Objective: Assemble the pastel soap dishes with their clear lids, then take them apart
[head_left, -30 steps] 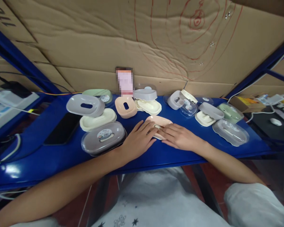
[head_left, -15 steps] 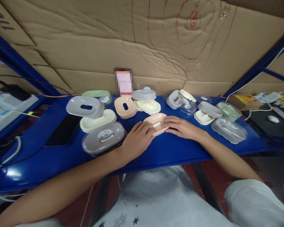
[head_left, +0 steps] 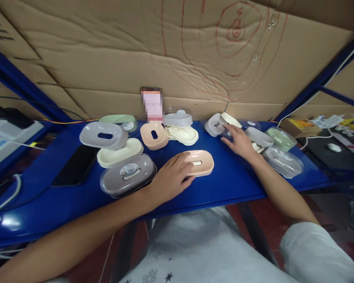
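Observation:
My left hand [head_left: 174, 173] is closed on the left end of a peach oval soap dish [head_left: 205, 159] on the table. A cream piece shows through the dish's slot. Over to the right, my right hand [head_left: 239, 140] reaches with fingers apart over a clear lid [head_left: 227, 133], which it mostly hides; whether it touches the lid I cannot tell. Just beyond the fingers lies a grey soap dish part [head_left: 214, 124] beside a cream insert [head_left: 231, 118]. A peach slotted part [head_left: 153, 136] and cream inserts [head_left: 184, 135] sit behind the left hand.
On the left are a grey slotted part [head_left: 102, 133], a cream tray [head_left: 120, 151], a lidded grey dish [head_left: 128, 175] and a dark phone [head_left: 75, 169]. Another lidded dish [head_left: 283, 162] and a green one [head_left: 280, 139] are on the right. Cardboard [head_left: 112, 59] walls the table's back.
My right hand has left the peach soap dish and moved right to the clear lid. The peach dish, with my left hand on it, now sits slightly nearer the table's front edge.

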`<state>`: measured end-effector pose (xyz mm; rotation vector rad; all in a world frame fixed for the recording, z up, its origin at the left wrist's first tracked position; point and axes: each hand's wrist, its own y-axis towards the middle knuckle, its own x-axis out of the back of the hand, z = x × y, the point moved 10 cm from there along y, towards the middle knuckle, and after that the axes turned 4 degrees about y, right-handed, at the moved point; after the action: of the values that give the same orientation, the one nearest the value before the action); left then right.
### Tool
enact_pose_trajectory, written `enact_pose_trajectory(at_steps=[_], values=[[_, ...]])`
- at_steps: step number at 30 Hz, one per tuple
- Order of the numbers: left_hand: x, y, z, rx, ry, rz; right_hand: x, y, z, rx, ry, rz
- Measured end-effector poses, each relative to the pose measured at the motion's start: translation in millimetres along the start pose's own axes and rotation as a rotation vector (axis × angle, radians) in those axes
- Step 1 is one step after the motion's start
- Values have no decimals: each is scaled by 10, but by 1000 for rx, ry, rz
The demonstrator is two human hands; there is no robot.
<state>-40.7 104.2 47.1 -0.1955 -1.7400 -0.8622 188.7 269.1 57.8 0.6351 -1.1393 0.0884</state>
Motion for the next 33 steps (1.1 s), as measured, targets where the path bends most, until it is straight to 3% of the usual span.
enact_pose_trajectory(at_steps=[3, 6, 8, 13, 19, 29, 33], values=[[61, -9, 85, 81, -48, -63, 27, -108, 501, 229, 214, 59], [53, -23, 149, 120, -104, -79, -121, -346, 1070, 445, 405, 303], [-23, -33, 180, 131, -148, -34, -209, -472, 1270, 507, 502, 431], [-236, -75, 255, 191, -233, 115, -191, -518, 1326, 552, 604, 502], [-275, -93, 251, 188, -238, 150, -71, -553, 1322, 553, 544, 555], [-267, -51, 308, 140, -231, 90, -163, -774, 1501, 647, 203, 391], [-282, -57, 303, 138, -241, 88, -195, -900, 1531, 578, 27, 272]])
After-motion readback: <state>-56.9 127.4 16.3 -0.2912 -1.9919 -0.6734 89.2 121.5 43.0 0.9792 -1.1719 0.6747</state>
